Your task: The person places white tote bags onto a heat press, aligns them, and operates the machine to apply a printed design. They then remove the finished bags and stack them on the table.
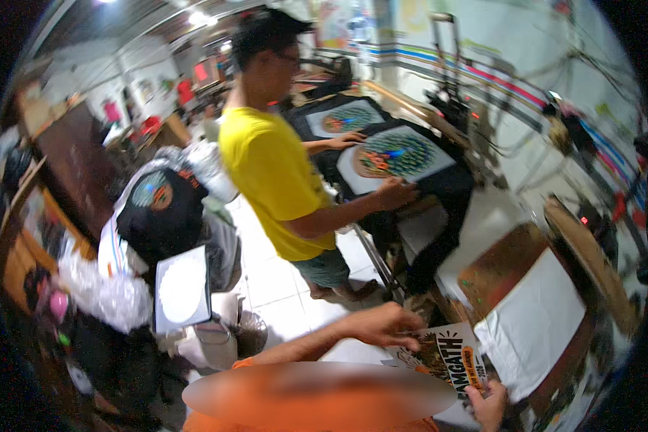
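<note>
A printed sheet (450, 360) with bold black lettering and orange patches lies tilted at the lower right. My right hand (488, 405) pinches its near right edge, with the thumb on top. Reaching across from an orange sleeve, my left hand (385, 325) is over the sheet's far left corner, its bent fingers apart and slightly blurred. Whether those fingertips touch the sheet, I cannot tell. A blank white sheet (536, 327) rests on a brown board just right of the printed one.
A person in a yellow shirt (270, 169) stands ahead, both hands at peacock-like prints (403, 155) on black cloth. A round brown board (590, 259) stands at the right. To the left are a black printed garment (162, 209), a framed white oval (182, 288) and clear plastic bags (108, 295).
</note>
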A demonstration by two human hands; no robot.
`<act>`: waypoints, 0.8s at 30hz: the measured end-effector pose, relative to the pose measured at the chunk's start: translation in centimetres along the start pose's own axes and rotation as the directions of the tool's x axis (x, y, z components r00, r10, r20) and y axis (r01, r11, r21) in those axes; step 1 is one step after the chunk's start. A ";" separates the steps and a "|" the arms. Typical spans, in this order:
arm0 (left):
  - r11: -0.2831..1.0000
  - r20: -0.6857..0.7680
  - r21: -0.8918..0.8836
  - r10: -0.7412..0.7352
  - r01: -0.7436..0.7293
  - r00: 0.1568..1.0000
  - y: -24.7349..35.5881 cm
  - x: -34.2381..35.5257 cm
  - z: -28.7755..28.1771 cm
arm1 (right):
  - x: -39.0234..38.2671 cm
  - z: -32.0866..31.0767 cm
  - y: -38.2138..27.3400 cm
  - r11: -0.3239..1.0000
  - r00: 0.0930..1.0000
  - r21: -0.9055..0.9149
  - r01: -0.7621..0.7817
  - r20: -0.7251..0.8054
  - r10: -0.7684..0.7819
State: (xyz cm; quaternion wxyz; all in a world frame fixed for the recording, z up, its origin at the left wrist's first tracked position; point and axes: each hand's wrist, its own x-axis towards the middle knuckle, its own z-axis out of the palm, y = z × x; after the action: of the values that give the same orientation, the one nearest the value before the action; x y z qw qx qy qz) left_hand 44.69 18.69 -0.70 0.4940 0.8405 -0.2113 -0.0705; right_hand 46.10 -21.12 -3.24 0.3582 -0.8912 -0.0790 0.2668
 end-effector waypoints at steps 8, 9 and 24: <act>0.953 -0.967 -0.254 -0.247 0.166 -0.062 -4.6 -28.4 -28.3 | 3.9 1.2 -11.1 0.892 0.886 0.064 0.448 0.101 -0.453; 0.975 -0.981 -0.196 -0.195 0.107 -0.019 -3.4 -31.5 -31.1 | 4.0 1.5 -12.2 0.890 0.881 0.011 0.455 0.143 -0.452; 0.967 -0.018 -0.242 -0.083 0.076 0.996 2.2 -16.1 -17.4 | 2.1 -0.8 -14.3 0.919 0.891 0.076 0.386 0.227 -0.393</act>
State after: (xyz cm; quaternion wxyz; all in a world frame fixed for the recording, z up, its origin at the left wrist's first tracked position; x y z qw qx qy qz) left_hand 35.26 38.50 8.46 0.5921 0.7828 -0.1606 -0.1038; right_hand 49.03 -10.43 6.02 0.4053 -0.8136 -0.2943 0.2954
